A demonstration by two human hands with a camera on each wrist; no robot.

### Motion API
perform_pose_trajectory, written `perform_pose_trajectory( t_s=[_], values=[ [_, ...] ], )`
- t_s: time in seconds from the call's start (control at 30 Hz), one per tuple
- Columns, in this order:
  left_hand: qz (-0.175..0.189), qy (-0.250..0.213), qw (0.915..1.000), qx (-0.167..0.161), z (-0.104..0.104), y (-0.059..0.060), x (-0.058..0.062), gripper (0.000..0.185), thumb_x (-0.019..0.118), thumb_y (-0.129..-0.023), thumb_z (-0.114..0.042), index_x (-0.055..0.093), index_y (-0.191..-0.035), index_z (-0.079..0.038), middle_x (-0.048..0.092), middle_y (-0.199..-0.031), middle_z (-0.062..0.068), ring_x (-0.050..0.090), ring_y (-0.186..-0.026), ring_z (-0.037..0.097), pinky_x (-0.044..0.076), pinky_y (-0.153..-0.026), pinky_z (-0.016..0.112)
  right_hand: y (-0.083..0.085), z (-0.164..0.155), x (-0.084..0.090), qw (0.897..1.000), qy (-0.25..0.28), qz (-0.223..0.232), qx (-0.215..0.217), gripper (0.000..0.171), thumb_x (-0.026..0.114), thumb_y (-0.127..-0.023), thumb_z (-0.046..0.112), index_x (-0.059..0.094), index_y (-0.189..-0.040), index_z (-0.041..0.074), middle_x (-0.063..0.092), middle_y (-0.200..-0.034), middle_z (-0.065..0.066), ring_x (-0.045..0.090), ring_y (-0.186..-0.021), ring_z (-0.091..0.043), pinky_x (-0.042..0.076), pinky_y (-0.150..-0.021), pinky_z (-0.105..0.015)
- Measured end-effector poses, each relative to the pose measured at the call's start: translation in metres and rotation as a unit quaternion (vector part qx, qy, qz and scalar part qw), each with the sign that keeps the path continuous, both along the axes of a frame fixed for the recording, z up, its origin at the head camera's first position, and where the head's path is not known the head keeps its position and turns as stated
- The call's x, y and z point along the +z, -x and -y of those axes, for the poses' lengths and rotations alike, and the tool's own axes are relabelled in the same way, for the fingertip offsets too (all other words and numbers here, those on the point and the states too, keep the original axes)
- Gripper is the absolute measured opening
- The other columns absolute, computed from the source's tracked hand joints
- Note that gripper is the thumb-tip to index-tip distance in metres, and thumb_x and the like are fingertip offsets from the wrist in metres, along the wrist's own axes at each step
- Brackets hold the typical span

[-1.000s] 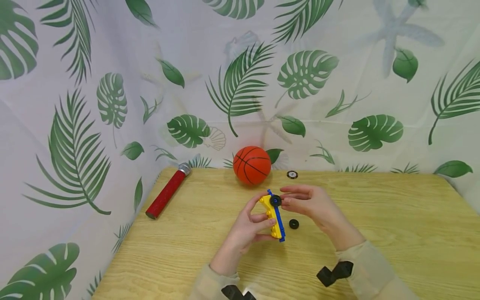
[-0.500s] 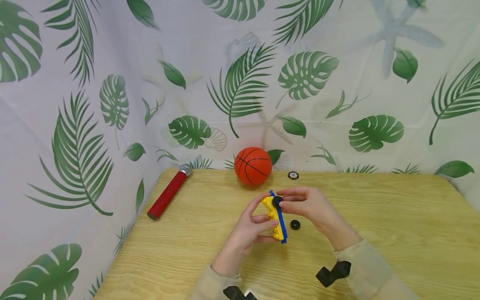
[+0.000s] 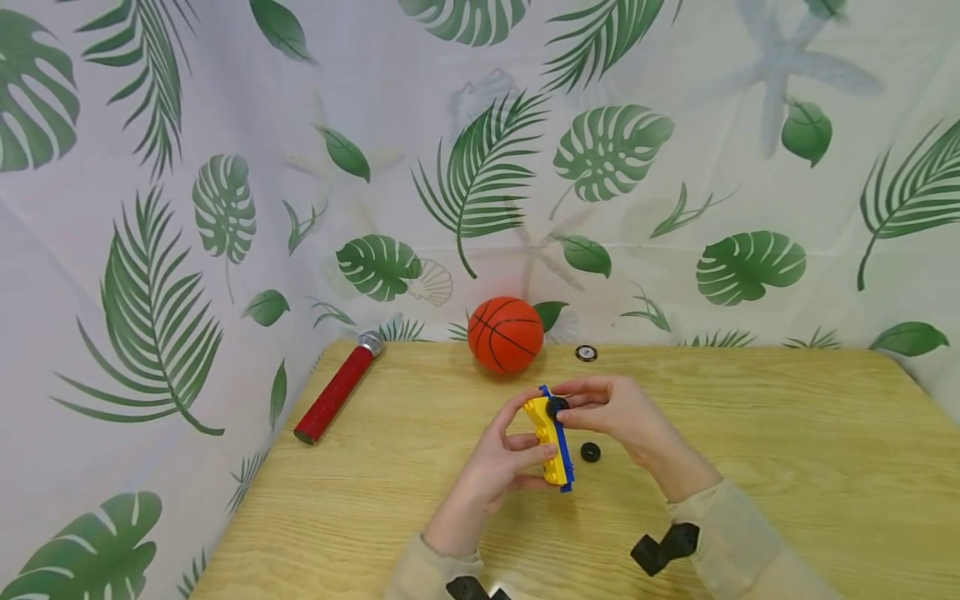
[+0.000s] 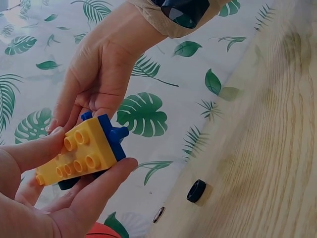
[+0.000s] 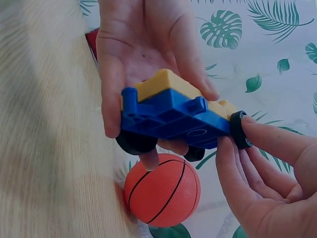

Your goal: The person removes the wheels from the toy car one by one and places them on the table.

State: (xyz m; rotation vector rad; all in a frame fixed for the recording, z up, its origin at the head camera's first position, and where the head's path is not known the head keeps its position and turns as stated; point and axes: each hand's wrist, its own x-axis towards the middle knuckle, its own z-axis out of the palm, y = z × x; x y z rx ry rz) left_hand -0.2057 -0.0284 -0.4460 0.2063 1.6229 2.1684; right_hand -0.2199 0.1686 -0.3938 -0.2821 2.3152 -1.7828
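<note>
Here, studded plastic toy car (image 3: 552, 442), round rubber wheel (image 3: 557, 407).

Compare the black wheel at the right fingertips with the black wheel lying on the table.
The pinched wheel stands on edge against the toy car, held by the right hand; the loose wheel lies on the table, untouched. Both are small and black, seemingly alike.

Both arms wore loose long sleeves of pale beige cloth, the left sleeve (image 3: 431, 571) and the right sleeve (image 3: 738, 542) ending at the wrists in a soft rolled cuff. A black strap (image 3: 666, 546) with a stiff, folded end wrapped the right wrist, and a like black band (image 3: 471, 588) crossed the left. The left hand (image 3: 498, 462) and right hand (image 3: 622, 412) were bare, without rings or gloves.
</note>
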Motion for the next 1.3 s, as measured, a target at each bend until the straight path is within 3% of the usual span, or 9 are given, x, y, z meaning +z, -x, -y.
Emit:
perform_pose_trajectory(
  t_s=[0.3,0.53,0.73,1.1,1.3],
  values=[
    [0.008,0.010,0.9999,0.005,-0.0019,-0.0013,0.0014,0.067,0.067,-0.091,0.000,0.046,-0.143,-0.037,0.065,-0.102,0.012,0.068,-0.089,0.023,0.062,-0.074,0.049,-0.0005,-0.0028,-0.0006,1.000,0.001,-0.007,0.005,0.046,0.074,-0.089,0.012,0.060,-0.127,-0.009,0.072,-0.106,-0.011,0.067,-0.091,-0.011,0.058,-0.086,-0.027],
    [0.001,0.015,0.9999,-0.002,-0.0035,-0.0005,0.0019,0.066,0.068,-0.091,-0.001,0.046,-0.143,-0.036,0.066,-0.103,0.011,0.068,-0.089,0.023,0.062,-0.072,0.049,-0.0008,-0.0034,-0.0007,1.000,-0.006,-0.009,0.008,0.045,0.075,-0.088,0.012,0.061,-0.126,-0.008,0.070,-0.100,-0.008,0.065,-0.089,-0.013,0.057,-0.084,-0.026],
    [0.003,0.025,0.9997,-0.005,-0.0020,-0.0018,0.0003,0.066,0.068,-0.091,-0.001,0.046,-0.143,-0.036,0.069,-0.102,0.011,0.068,-0.086,0.022,0.062,-0.068,0.045,-0.0012,-0.0031,-0.0031,1.000,-0.014,-0.007,0.017,0.044,0.075,-0.089,0.013,0.062,-0.126,-0.006,0.069,-0.105,-0.010,0.065,-0.091,-0.015,0.057,-0.084,-0.027],
    [0.001,0.011,0.9999,-0.013,-0.0020,-0.0002,-0.0014,0.067,0.067,-0.090,0.003,0.046,-0.143,-0.032,0.070,-0.115,0.024,0.070,-0.089,0.025,0.061,-0.070,0.052,0.0022,-0.0040,-0.0029,0.999,-0.028,-0.010,0.029,0.042,0.074,-0.089,0.014,0.063,-0.124,-0.005,0.069,-0.109,-0.013,0.067,-0.096,-0.021,0.058,-0.088,-0.033],
    [0.002,0.019,0.9998,-0.009,-0.0008,-0.0013,-0.0012,0.066,0.068,-0.090,0.003,0.047,-0.143,-0.031,0.071,-0.112,0.022,0.071,-0.087,0.025,0.061,-0.071,0.054,0.0010,-0.0030,-0.0028,0.999,-0.028,-0.012,0.031,0.039,0.074,-0.089,0.010,0.064,-0.123,-0.006,0.070,-0.106,-0.013,0.068,-0.093,-0.018,0.059,-0.087,-0.032]
  ],
)
